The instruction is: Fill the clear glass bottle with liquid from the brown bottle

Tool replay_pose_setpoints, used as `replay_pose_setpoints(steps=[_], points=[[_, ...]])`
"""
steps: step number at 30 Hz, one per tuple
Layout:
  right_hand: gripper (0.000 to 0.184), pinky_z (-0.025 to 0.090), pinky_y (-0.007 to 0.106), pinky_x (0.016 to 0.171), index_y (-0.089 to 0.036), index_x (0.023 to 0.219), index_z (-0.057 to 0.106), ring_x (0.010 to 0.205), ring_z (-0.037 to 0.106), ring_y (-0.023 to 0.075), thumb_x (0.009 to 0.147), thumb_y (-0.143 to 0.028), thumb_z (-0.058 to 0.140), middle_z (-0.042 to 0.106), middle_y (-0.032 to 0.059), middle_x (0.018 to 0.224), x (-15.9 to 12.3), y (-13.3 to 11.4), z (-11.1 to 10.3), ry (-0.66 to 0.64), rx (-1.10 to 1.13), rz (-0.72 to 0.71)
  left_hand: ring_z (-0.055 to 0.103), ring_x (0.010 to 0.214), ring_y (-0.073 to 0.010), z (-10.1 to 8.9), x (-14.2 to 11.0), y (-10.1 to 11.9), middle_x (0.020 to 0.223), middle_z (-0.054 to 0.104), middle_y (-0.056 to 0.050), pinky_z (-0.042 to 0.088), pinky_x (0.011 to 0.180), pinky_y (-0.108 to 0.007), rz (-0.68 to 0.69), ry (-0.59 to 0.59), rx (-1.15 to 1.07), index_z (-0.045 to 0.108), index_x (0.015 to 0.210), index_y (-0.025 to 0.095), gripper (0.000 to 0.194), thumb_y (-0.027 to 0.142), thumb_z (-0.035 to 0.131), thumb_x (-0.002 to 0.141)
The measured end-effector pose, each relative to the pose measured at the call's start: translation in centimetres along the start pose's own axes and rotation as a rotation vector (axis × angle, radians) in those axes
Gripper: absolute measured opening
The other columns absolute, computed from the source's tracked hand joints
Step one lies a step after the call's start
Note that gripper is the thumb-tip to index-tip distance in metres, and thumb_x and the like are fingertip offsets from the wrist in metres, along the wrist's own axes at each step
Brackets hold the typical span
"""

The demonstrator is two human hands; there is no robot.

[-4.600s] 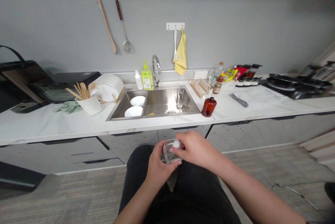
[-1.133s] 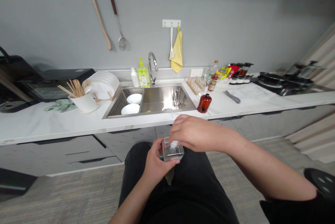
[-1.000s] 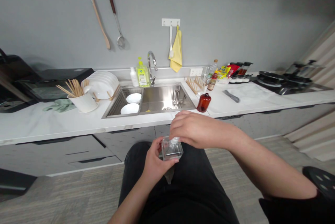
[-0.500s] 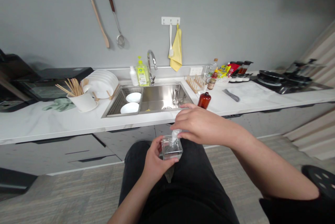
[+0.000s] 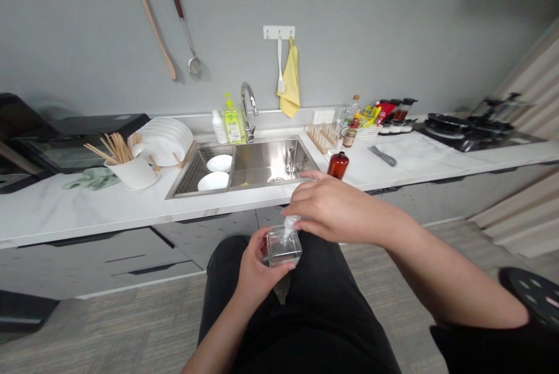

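While the left hand (image 5: pixel 254 269) grips the clear bottle (image 5: pixel 283 253), the right hand (image 5: pixel 336 208) pinches the white pump (image 5: pixel 289 225), which has risen above that grip and seems loose.

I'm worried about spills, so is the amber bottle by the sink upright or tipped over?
Upright: the amber bottle stands on the counter with its neck pointing up.

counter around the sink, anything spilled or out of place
No spill or damage stands out. Only the green cloth looks a bit untidy: it lies crumpled beside the white holder, while the yellow cloth is hung up.
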State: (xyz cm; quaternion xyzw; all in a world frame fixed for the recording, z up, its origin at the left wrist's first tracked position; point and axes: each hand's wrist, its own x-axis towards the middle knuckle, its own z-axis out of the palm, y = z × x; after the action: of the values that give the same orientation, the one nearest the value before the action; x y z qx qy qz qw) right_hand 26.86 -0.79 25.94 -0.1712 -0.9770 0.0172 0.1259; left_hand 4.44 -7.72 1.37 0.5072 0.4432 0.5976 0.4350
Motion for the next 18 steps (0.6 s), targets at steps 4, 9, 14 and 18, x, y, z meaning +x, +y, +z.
replay_pose_setpoints(steps=[4,9,14,18], points=[[0.019,0.048,0.054,0.12,-0.024,0.124,0.087,0.107,0.079,0.0289,0.114,-0.029,0.072,0.088,0.0083,0.111,-0.5,0.4,0.0,0.056,0.053,0.01,0.082,0.118,-0.0347,0.1,0.1,0.4,0.13,0.081,-0.014,0.068,0.105,-0.049,-0.031,-0.007,-0.072,0.064,0.141,0.022,0.097,0.039,0.113,0.059],[0.021,0.058,0.043,0.105,-0.024,0.131,0.085,0.112,0.08,0.0266,0.115,-0.033,0.075,0.088,0.0091,0.12,-2.6,1.7,0.9,0.16,0.224,0.077,0.083,0.12,-0.035,0.1,0.0,0.8,0.131,0.082,-0.014,0.069,0.105,-0.049,-0.02,-0.018,-0.084,0.064,0.14,0.023,0.095,0.035,0.113,0.06],[0.023,0.063,0.038,0.099,-0.024,0.128,0.086,0.107,0.083,0.0241,0.109,-0.036,0.084,0.088,0.0083,0.117,-6.6,3.8,2.9,0.305,0.479,0.181,0.084,0.12,-0.0364,0.0,0.0,0.8,0.13,0.083,-0.015,0.071,0.104,-0.05,-0.039,-0.026,-0.052,0.064,0.14,0.022,0.094,0.034,0.113,0.061],[0.028,0.065,0.042,0.101,-0.024,0.122,0.088,0.108,0.084,0.0264,0.101,-0.043,0.092,0.089,0.0089,0.116,-10.0,5.3,6.7,0.512,0.654,0.388,0.085,0.119,-0.0359,0.2,0.3,0.8,0.128,0.084,-0.014,0.072,0.102,-0.049,-0.016,-0.014,-0.043,0.064,0.139,0.023,0.092,0.034,0.112,0.061]])
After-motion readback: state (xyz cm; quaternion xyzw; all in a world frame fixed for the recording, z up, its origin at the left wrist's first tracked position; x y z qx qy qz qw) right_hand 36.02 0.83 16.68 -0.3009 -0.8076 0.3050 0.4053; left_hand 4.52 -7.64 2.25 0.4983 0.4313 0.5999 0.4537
